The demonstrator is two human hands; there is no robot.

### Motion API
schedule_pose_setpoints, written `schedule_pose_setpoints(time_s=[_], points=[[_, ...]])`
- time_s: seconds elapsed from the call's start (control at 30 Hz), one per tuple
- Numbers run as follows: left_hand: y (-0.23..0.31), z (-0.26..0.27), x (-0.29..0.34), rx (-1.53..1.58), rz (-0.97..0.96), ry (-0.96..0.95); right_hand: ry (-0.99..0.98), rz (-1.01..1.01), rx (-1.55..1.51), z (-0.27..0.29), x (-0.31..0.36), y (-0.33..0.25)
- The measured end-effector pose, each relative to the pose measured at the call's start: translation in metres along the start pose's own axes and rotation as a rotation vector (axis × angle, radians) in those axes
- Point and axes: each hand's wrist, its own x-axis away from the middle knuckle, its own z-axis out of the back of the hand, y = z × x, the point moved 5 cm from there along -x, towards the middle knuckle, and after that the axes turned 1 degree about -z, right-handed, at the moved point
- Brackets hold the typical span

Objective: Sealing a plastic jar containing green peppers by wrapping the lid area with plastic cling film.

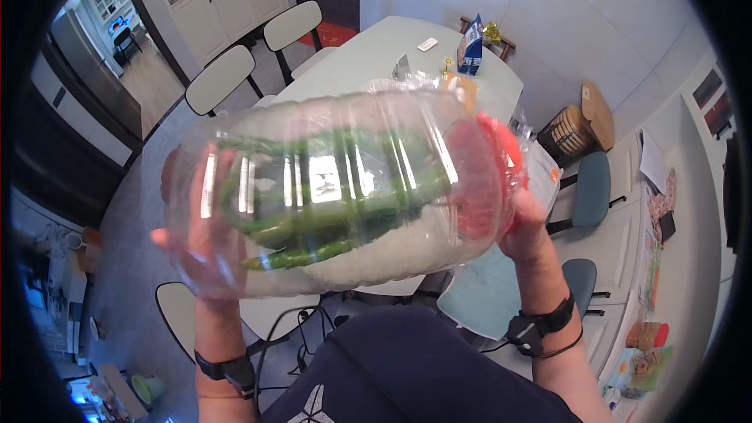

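Note:
A large clear plastic jar (329,166) lies on its side in the air, held up between my two hands over the near end of the table. Long green peppers (337,223) show through its ribbed wall. Its red lid (505,158) points to the right. My left hand (211,247) is closed round the base end and shows blurred through the plastic. At the lid end, my right hand (523,223) grips the jar by the lid, most of its fingers hidden behind it. Both wrists wear black bands.
Beyond the jar stands a pale table (384,43) with a white remote (428,45), a blue package (471,47) and plastic bags. White-backed chairs (221,78) line its left side. A blue chair (591,192) and white cabinets (603,243) are at right. Black cables (291,315) hang near my waist.

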Motion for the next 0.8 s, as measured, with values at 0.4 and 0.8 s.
schedule_pose_setpoints(time_s=[0.4, 0.8], points=[[-0.012, 0.018, 0.011, -0.233, -0.027, 0.194, 0.069, -0.035, 0.040, 0.000, -0.009, 0.043], [-0.033, 0.020, 0.019, -0.225, 0.158, 0.267, 0.015, -0.178, -0.110, 0.002, 0.000, 0.084]])
